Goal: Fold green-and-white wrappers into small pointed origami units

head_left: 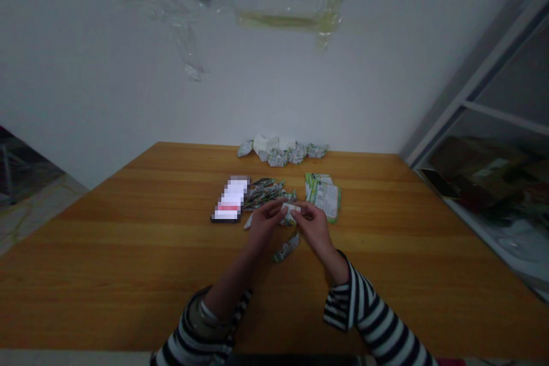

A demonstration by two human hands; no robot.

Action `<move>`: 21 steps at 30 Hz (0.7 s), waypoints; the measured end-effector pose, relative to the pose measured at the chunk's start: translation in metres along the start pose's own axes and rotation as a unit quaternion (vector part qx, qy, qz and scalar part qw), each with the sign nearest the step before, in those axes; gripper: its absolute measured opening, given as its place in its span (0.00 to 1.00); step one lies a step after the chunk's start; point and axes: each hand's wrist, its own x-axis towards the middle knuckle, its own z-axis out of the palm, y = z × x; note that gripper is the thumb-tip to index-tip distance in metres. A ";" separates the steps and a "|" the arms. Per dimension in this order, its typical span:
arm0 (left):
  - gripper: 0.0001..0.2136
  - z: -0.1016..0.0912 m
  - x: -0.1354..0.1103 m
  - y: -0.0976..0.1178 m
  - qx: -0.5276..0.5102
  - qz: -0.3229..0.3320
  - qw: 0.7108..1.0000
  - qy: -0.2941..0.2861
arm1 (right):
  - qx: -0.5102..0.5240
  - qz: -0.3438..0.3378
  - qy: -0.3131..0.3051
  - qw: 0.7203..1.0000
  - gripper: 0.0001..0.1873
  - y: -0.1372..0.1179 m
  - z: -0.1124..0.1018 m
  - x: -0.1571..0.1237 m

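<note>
My left hand and my right hand meet over the middle of the table. Between their thumbs and fingers they pinch a small white-and-green printed packet; whether it is folded or torn is too small to tell. Just below it lies a narrow crumpled strip of the same printed material. Beyond my left hand spreads a loose pile of thin printed strips. Flat green-and-white printed packets overlap one another beyond my right hand.
A phone with a lit, blurred screen lies left of the pile. Crumpled printed pieces and white tissue-like scraps line the wooden table's back edge, by the wall. A dark flat object sits past the right edge, near shelving.
</note>
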 end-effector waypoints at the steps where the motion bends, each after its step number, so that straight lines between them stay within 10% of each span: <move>1: 0.21 0.001 0.000 0.000 0.017 0.004 1.000 0.009 | -0.009 0.004 -0.001 1.000 0.11 0.000 -0.001 0.000; 11: 0.09 -0.001 -0.001 0.002 0.176 0.134 0.972 0.082 | 0.032 0.019 -0.019 0.999 0.11 -0.006 0.007 -0.009; 21: 0.21 0.001 0.003 -0.007 0.120 0.063 0.990 -0.027 | 0.025 -0.012 0.081 0.996 0.11 -0.002 -0.002 -0.001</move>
